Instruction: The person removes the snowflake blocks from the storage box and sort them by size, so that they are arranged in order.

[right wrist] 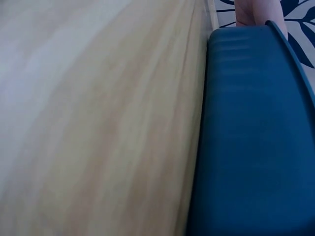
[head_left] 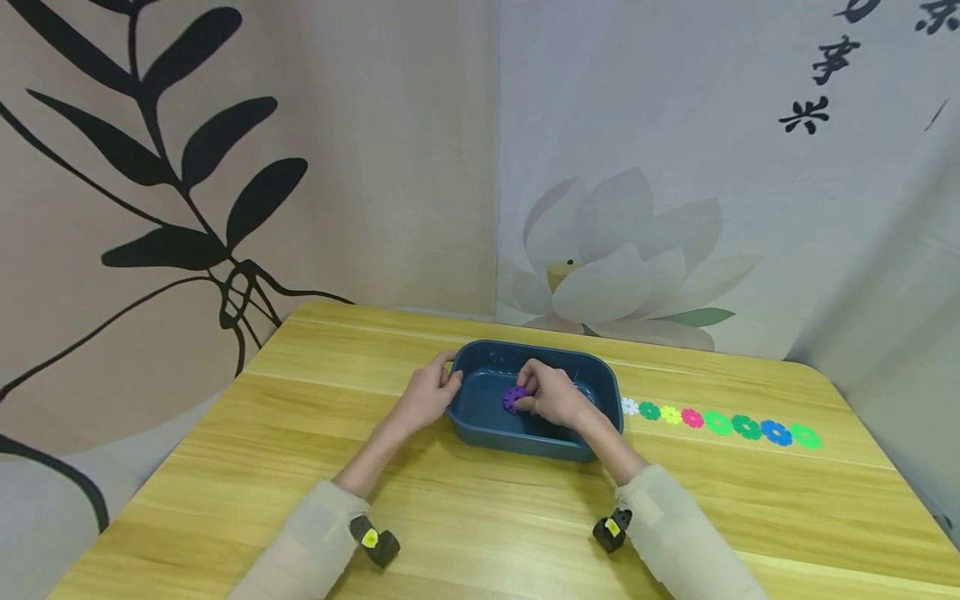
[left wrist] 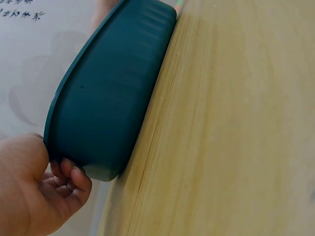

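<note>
A dark blue plastic basin [head_left: 517, 442] stands on the wooden table. My left hand [head_left: 429, 392] grips its left rim, thumb over the edge. In the left wrist view, the fingers of that hand [left wrist: 44, 189] curl against the outside of the basin's end wall [left wrist: 108, 88]. My right hand [head_left: 553, 395] reaches inside the basin and pinches a purple flower-shaped plastic disc [head_left: 513, 399] between thumb and fingers. The right wrist view shows the basin's long side [right wrist: 256, 132] and part of the left hand [right wrist: 261, 12] at its far end; the right hand is out of sight there.
On the table [head_left: 480, 517], right of the basin, runs a row of several flower-shaped discs: white [head_left: 629, 407], yellow [head_left: 671, 414], pink [head_left: 692, 418], blue [head_left: 776, 432] and greens [head_left: 746, 427]. A printed curtain [head_left: 390, 167] hangs behind the table's back edge.
</note>
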The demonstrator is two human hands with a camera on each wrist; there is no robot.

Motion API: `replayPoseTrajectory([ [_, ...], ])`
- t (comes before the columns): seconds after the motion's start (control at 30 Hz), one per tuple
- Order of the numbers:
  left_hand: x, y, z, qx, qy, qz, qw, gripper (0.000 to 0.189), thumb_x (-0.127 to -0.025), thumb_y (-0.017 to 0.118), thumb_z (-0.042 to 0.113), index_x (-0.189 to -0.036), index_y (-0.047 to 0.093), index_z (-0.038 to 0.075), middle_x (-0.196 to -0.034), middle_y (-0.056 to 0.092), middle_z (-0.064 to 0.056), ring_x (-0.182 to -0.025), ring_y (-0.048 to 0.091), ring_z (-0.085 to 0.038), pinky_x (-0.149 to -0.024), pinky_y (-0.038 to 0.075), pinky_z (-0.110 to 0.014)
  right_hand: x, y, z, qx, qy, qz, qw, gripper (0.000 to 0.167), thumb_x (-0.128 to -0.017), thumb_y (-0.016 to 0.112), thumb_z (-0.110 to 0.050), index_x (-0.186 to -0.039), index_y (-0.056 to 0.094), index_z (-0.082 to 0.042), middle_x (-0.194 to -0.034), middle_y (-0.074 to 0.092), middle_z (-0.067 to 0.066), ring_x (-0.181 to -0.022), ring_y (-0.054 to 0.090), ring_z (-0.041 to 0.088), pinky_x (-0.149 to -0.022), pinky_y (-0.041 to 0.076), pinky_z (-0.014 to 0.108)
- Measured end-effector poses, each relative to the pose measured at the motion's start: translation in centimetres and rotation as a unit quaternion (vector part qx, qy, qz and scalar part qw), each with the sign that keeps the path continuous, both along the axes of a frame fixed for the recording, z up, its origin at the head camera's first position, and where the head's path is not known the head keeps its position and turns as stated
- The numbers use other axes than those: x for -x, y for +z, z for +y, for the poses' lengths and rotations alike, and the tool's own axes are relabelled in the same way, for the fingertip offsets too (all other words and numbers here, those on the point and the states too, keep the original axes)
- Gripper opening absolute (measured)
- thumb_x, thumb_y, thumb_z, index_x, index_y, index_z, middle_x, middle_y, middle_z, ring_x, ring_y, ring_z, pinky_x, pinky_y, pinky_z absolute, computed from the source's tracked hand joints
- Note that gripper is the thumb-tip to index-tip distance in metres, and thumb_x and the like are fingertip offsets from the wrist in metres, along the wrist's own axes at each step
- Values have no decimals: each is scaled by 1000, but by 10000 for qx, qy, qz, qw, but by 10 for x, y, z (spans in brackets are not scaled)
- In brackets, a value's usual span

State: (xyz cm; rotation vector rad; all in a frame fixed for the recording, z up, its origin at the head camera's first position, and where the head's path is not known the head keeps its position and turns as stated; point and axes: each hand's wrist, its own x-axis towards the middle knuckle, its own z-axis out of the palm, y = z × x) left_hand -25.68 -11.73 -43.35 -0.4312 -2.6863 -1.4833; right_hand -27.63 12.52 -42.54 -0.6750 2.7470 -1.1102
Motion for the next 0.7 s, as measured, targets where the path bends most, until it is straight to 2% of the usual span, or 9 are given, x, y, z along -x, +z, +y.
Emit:
replayPoseTrajectory([
  [0.1,0,-1,1,0,-8,5,10000,44,-105,51,9,-144,44,-9,-56,36,3,-47,33,-12,-48,31,-25,-1,1,3,301,-16,-2,9995,21,-88,76,0,-101,60,-2,-82,64,5,-63,64,15,-58,54,29],
  [0.4,1,0,2,-4,-38,36,10000,44,-105,51,11,-143,45,-9,-56,36,3,-47,33,-12,-48,31,-25,-4,9,21,662,-318,415,9964,12,-94,71,-6,-105,67,-1,-85,68,6,-67,66,15,-61,56,28],
  [0.5,0,0,1,-14,-32,29,10000,44,-105,51,10,-143,45,-9,-56,36,3,-47,32,-12,-48,31,-24,-3,11,32,805,-485,499,9943,13,-95,70,-8,-105,67,0,-85,68,7,-68,66,18,-62,55,27],
  [0.7,0,0,1,-16,4,4,10000,43,-105,51,9,-143,45,-9,-56,36,3,-47,32,-12,-48,30,-24,1,17,53,1185,-709,617,9885,18,-98,67,-11,-109,65,4,-85,64,12,-71,66,32,-61,55,27],
])
